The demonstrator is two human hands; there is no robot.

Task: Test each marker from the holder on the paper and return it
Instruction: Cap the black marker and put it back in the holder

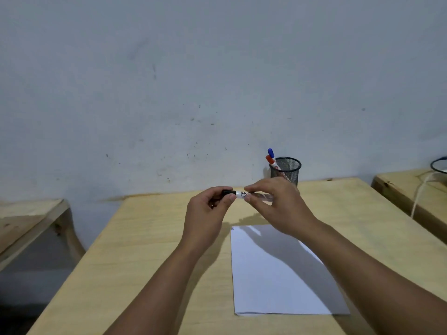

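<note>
A black-capped marker (242,194) with a white barrel lies level in the air above the table, held between both hands. My left hand (208,209) grips its black cap end with curled fingers. My right hand (275,204) pinches the white barrel between thumb and fingers. A white sheet of paper (273,281) lies flat on the wooden table (135,250), just below and nearer than the hands. The black mesh holder (289,171) stands at the table's far edge behind my right hand, with a blue-capped marker (271,153) and a red-capped marker (269,159) leaning out of its left side.
A grey wall rises right behind the table. A lower wooden bench (26,221) sits to the left across a gap. Another wooden table (406,189) stands at the right with a black wire ring (439,165) and a white cord (420,194) on it.
</note>
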